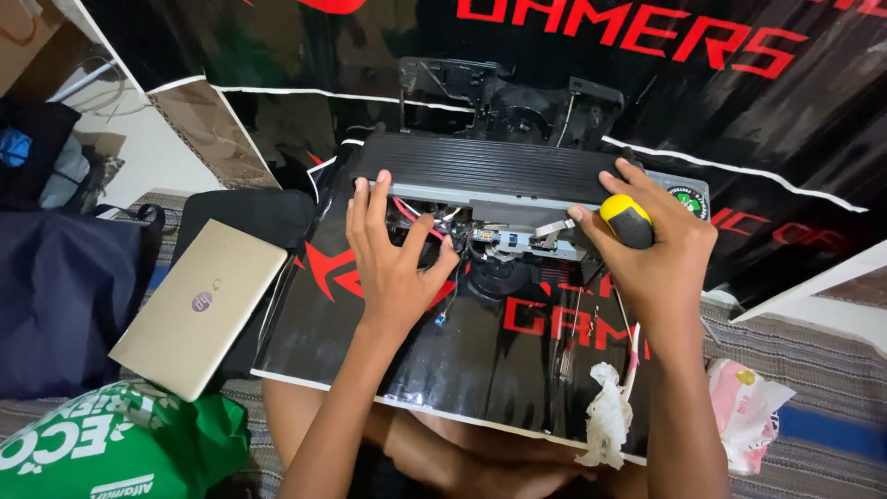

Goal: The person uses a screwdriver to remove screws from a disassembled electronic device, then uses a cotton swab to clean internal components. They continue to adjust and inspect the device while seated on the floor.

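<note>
- Head view: a dismantled black device point(490, 171), ribbed on top with its front opened, lies on a glossy black and red poster point(462, 360) spread over the person's lap and a striped bed point(813, 342).
- The left hand point(397, 259) is open, fingers spread; its fingertips rest on the device's near left edge and its thumb sits among loose red and black wires point(416, 222).
- The right hand point(647, 254) is closed around a screwdriver point(626, 220) with a yellow and black handle, pressed against the device's right end; the tip is hidden.
- Judging by this, the step in hand is work inside the opened front, one hand bracing while the other brings the tool in. The next move calls for seating the tip squarely and keeping the wires clear of it.
- Behind the device lies a separated black frame part point(499, 92).
- To the left are a closed gold laptop point(199, 305) and a green bag point(120, 448); near the right forearm lie a crumpled white tissue point(605, 411) and a pink and white packet point(744, 407).
</note>
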